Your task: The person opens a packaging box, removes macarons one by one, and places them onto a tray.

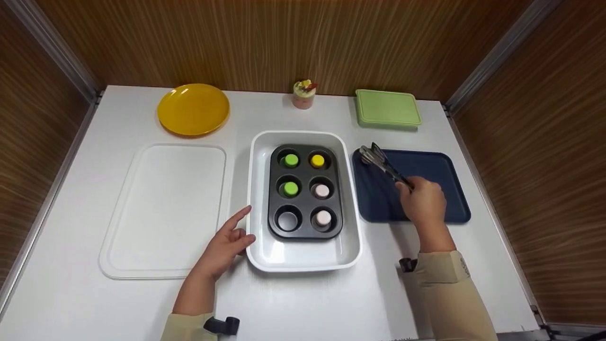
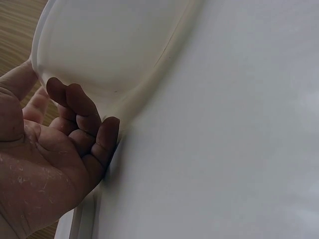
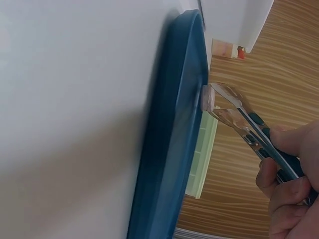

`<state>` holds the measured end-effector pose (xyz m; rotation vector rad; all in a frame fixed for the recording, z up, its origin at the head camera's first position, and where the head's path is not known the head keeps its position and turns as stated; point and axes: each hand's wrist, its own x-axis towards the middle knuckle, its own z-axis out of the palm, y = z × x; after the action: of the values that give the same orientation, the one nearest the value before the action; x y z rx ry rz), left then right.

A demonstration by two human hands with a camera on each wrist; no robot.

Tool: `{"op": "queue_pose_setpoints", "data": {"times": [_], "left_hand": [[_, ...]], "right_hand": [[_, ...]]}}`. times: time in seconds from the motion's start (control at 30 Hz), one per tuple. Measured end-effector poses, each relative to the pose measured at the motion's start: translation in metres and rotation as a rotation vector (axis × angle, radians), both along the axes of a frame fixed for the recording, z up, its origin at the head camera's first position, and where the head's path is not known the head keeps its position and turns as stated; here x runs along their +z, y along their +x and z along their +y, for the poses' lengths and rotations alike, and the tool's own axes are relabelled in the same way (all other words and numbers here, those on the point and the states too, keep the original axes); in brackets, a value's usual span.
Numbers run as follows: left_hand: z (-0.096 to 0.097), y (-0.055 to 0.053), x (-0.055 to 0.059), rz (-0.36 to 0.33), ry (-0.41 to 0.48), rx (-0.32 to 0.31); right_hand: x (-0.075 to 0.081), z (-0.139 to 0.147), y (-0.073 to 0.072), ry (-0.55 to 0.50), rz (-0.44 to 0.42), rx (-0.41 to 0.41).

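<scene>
My right hand [image 1: 423, 201] grips metal tongs [image 1: 386, 166] over the dark blue tray [image 1: 421, 189]. In the right wrist view the tong tips stand at either side of a pale pink round piece [image 3: 208, 98] on that tray; whether they pinch it I cannot tell. My left hand [image 1: 226, 247] is at the left rim of a deep white dish [image 1: 303, 258], index finger and thumb extended against it, the other fingers bent. Inside the dish lies a dark muffin tin [image 1: 303, 203]. Green pieces [image 1: 290, 189], a yellow piece [image 1: 317, 161] and pink pieces [image 1: 323, 218] fill all cups except the front left.
A white tray [image 1: 165, 208] lies left of the dish. Along the back are a yellow plate [image 1: 193, 110], a small dessert cup [image 1: 304, 97] and a box with a green lid [image 1: 388, 108]. Wood-grain panels [image 1: 265, 42] enclose the table's back and sides.
</scene>
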<state>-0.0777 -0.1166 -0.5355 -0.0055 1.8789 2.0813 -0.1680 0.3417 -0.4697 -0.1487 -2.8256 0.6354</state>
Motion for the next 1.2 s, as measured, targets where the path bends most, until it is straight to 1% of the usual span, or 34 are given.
{"op": "queue_pose_setpoints", "data": {"times": [0.27,0.47,0.57,0.77,0.97,1.07,1.2], "left_hand": [[0.0007,0.0009,0.0002,-0.008,0.002,-0.005],[0.0007,0.0001,-0.0004,-0.016,0.02,-0.011],[0.0005,-0.0002,-0.0007,-0.016,0.021,-0.014],[-0.0001,-0.0008,-0.0005,-0.01,0.015,-0.009],[0.0002,-0.0004,-0.0001,-0.013,0.004,-0.01],[0.0002,-0.0004,0.0001,-0.014,0.004,-0.013],[-0.0001,0.0,0.0001,-0.013,0.002,-0.014]], "right_hand": [[-0.0045,0.0002,-0.0017,0.005,-0.007,-0.006],[-0.0068,0.0002,-0.0019,0.001,0.013,-0.009],[-0.0076,0.0007,-0.0015,-0.01,0.019,-0.023],[-0.0049,-0.0006,0.0015,-0.041,0.004,-0.049],[-0.0024,-0.003,0.0038,-0.055,0.004,-0.056],[-0.0026,-0.0047,0.0054,-0.079,0.018,-0.059],[-0.0055,-0.008,0.0063,-0.139,0.062,-0.057]]}}
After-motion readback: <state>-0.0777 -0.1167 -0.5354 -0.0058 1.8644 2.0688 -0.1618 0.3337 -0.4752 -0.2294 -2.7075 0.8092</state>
